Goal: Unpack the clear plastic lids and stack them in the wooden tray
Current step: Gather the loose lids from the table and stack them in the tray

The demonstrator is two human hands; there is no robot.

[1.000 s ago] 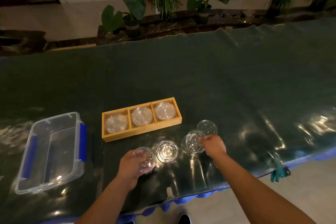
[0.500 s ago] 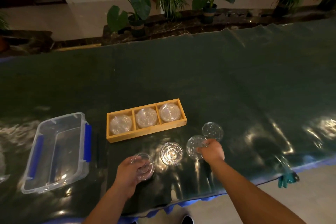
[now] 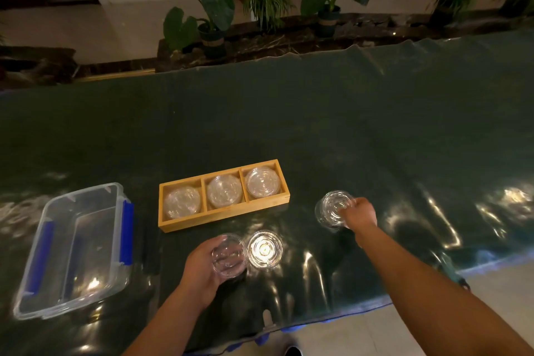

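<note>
Holding lids (image 3: 335, 206) beside tray's (image 3: 222, 214) edge

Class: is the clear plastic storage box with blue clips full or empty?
Empty. Its clear plastic storage box with blue clips has no lid on and only its bare bottom shows through.

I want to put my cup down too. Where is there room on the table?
The table is bare behind the wooden tray, and to the right past the right hand. It is crowded near the front edge: the left hand holds lids right beside another lid stack, with the plastic box to the left.
</note>
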